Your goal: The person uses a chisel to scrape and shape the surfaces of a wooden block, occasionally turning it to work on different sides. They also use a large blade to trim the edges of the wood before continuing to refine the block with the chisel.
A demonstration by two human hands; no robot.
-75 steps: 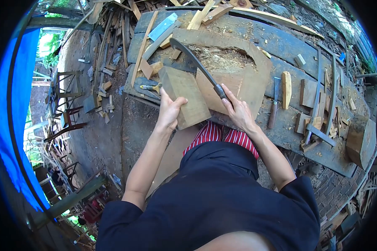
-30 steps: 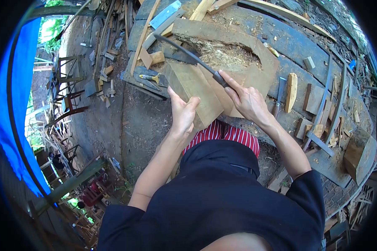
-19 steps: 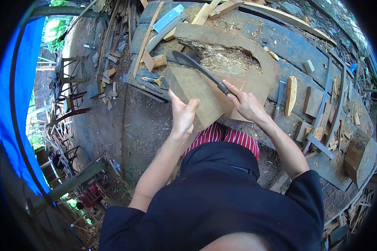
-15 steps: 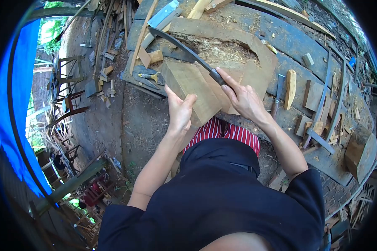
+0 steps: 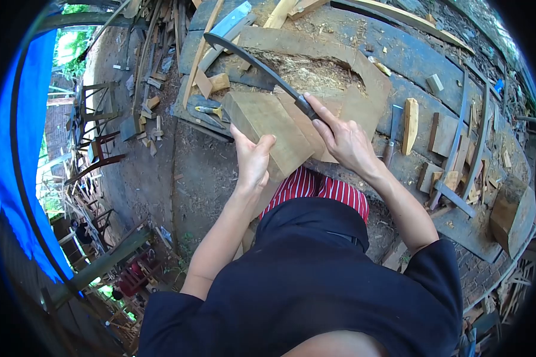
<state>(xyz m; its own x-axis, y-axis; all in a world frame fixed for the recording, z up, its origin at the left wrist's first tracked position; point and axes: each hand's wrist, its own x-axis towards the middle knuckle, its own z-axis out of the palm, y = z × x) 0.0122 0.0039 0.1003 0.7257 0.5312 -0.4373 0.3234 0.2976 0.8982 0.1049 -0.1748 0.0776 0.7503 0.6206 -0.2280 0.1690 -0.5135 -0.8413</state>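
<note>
Head view: chopping block (image 5: pixel 339 77) under the blade, plank platform (image 5: pixel 411 53) cut off at the frame edge.
Wood block (image 5: pixel 268 128) stands at the chopping block's near edge, left hand (image 5: pixel 251 159) clamped on its near end; right hand (image 5: pixel 343 140) fisted round the curved knife (image 5: pixel 253 62) (handle mostly hidden), hollow holding shavings.

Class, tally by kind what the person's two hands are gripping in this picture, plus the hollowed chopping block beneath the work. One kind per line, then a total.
Curved chopping knife, in the right hand: 1
Wooden block, in the left hand: 1
Hollowed chopping block: 1
Total: 3
</note>
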